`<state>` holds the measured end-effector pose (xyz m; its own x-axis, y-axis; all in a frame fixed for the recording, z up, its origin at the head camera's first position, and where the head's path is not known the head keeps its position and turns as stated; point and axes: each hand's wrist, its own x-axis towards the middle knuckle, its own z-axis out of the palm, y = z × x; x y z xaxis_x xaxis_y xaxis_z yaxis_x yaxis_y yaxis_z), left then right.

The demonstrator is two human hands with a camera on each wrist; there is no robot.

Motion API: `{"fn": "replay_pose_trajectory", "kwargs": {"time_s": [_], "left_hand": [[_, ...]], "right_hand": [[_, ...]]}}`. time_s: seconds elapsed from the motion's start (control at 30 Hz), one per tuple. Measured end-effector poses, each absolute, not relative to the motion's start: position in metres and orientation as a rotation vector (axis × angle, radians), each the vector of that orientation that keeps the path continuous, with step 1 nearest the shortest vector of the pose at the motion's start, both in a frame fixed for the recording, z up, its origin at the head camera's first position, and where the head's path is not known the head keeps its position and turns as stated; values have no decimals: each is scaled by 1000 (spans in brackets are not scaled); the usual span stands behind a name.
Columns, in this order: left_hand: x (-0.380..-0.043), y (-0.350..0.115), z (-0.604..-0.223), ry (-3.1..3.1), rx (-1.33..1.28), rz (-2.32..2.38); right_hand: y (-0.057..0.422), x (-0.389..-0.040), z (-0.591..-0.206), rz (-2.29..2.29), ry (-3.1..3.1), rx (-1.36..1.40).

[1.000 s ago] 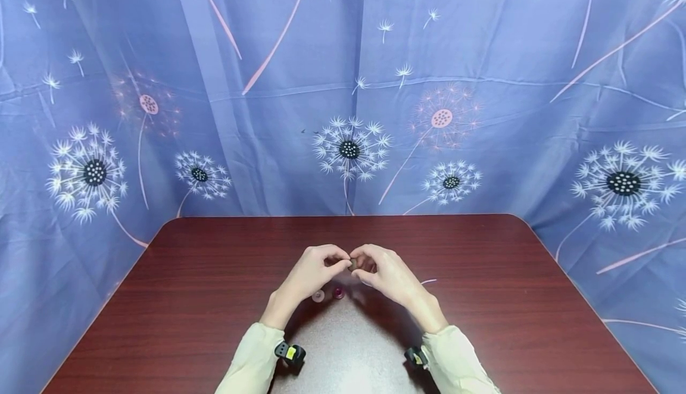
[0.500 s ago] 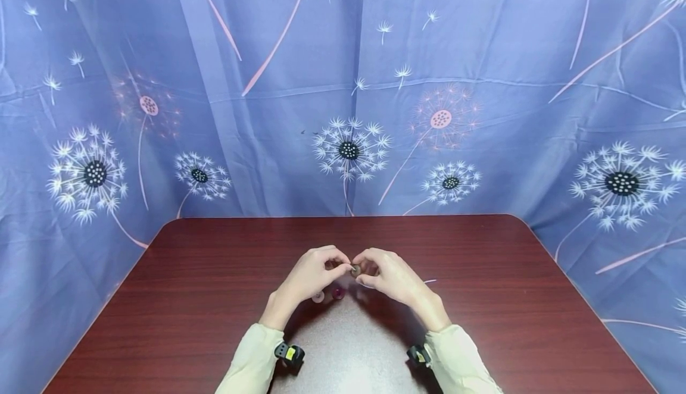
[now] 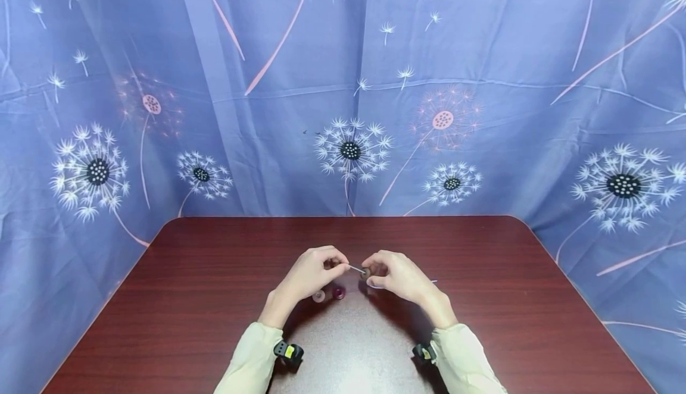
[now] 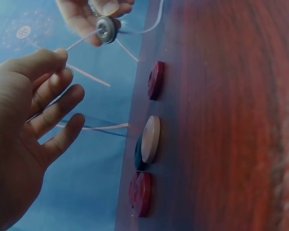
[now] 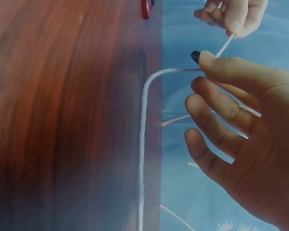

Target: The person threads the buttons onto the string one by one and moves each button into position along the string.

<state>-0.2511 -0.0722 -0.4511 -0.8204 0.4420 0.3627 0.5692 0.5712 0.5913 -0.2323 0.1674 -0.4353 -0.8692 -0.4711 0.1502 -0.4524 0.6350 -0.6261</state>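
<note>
A brown-grey button [image 4: 107,30] is threaded on a white cord [image 5: 143,144], held above the table. My left hand [image 3: 311,272] pinches the cord between thumb and forefinger, on the left side of the button. A short taut stretch of cord runs from those fingers to the button. My right hand [image 3: 399,276] pinches the button's edge between thumb and fingers. In the right wrist view only a dark sliver of the button shows at the fingertips. Beyond it the cord bends down and trails along the table, partly hidden by the right hand in the head view.
Below the left hand lie a pale button [image 3: 318,296] and a dark red button [image 3: 338,293]. The left wrist view also shows a dark green button [image 4: 139,154] and more red buttons [image 4: 143,195]. The brown table [image 3: 214,299] meets a blue dandelion-patterned curtain [image 3: 268,144] behind.
The right hand has moved right and slightly nearer with the button, away from the left hand. A length of cord now shows between the hands. The left hand has barely moved.
</note>
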Motion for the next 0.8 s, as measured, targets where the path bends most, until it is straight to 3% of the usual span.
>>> {"fn": "replay_pose_trajectory", "kwargs": {"time_s": [0.8], "left_hand": [[-253, -81, -449, -2603, -805, -1075]], "right_hand": [[196, -239, -445, -993, 2742, -700]]}}
